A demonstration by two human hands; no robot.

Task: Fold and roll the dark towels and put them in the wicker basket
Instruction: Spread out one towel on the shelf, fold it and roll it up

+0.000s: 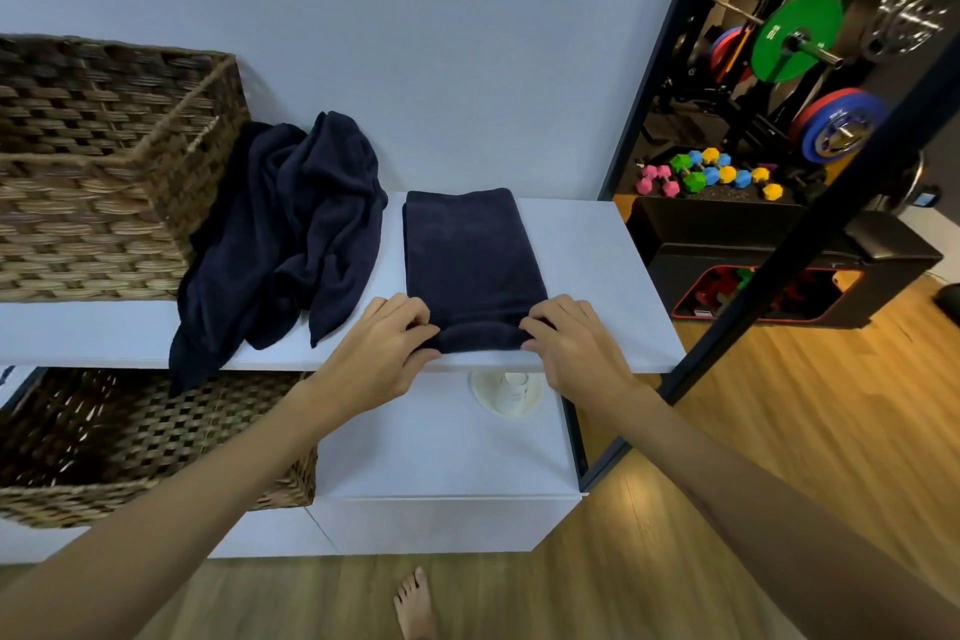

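Note:
A folded dark navy towel [470, 250] lies flat as a long strip on the white shelf top [587, 250]. Its near end is turned up into a small roll at the shelf's front edge. My left hand [382, 351] grips the roll's left end and my right hand [571, 343] grips its right end, fingers curled over the cloth. A second dark towel [291, 224] lies crumpled to the left, one corner hanging over the shelf edge. A wicker basket [93, 203] stands at the far left of the shelf top.
Another wicker basket [130, 442] sits on the lower white step [441, 452] at left, with a small white round object [506, 392] further right, under the shelf edge. A dark-framed glass partition [779, 286] stands on the right, with gym weights behind. My bare foot [415, 603] is on the wooden floor.

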